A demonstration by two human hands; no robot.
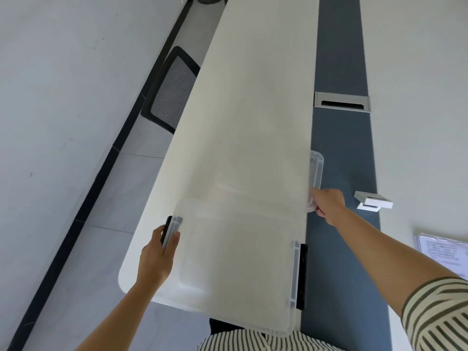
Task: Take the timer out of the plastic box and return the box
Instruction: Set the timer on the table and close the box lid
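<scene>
A large clear plastic box (235,262) rests on the near end of the white table (253,97), so transparent that mostly its rims show. My left hand (158,252) grips the black latch (167,230) on its left side. My right hand (328,205) holds the far right rim, below the box's far corner (317,168). A second black latch (301,274) sits on the right side. A small white rectangular device (373,200), possibly the timer, lies outside the box on the blue strip. I see nothing inside the box.
A dark blue strip (339,148) runs down the table's middle with a grey cable hatch (342,102). Printed papers (443,249) lie at the right edge. A black mesh chair (174,89) stands left of the table, by a white wall.
</scene>
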